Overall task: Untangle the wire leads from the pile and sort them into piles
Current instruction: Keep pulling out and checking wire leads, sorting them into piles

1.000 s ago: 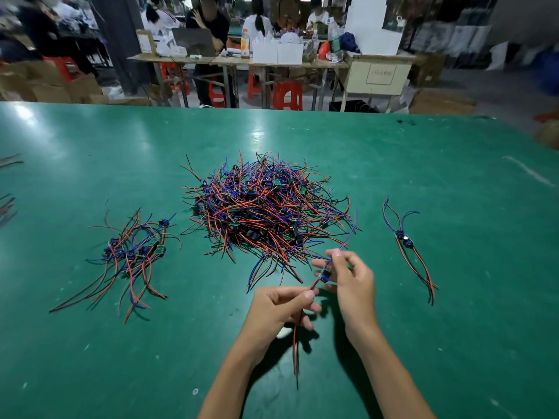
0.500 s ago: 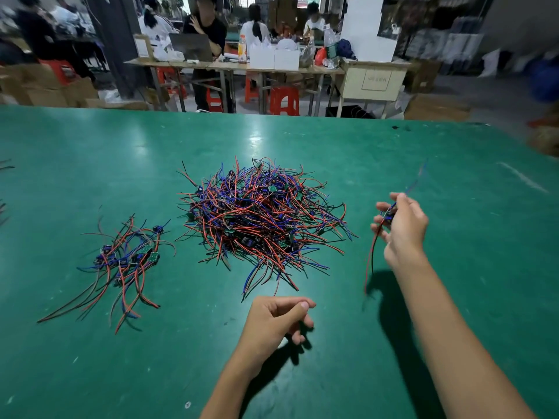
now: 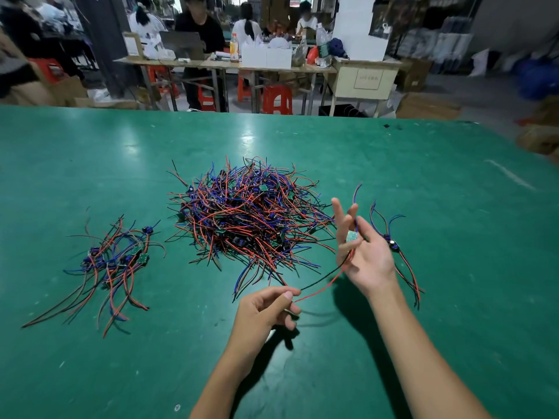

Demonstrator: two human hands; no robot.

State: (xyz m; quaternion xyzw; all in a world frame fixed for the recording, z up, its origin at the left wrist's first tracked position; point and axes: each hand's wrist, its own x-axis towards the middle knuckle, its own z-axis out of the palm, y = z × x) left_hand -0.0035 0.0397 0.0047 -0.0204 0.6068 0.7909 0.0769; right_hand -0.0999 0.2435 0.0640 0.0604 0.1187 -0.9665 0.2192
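Observation:
A big tangled pile of red, blue and black wire leads (image 3: 251, 219) lies mid-table. A sorted pile (image 3: 115, 261) lies to its left, and a single lead (image 3: 393, 246) to its right. My right hand (image 3: 367, 258) hovers palm-up between the big pile and that single lead. It pinches a wire lead by its small green board (image 3: 351, 236); two fingers stick up. The lead's red and black wires (image 3: 326, 278) trail down-left to my left hand (image 3: 266, 309), whose curled fingertips pinch the red wire's end.
The green table (image 3: 423, 182) stretches far on all sides. Its far edge runs across the top of the view. Beyond it are work tables, red stools, cardboard boxes and several seated people (image 3: 199, 34).
My right hand swung back from the right, turned palm-up and now shows the lead's green board. The lead's wires now reach my left hand, which lifted slightly.

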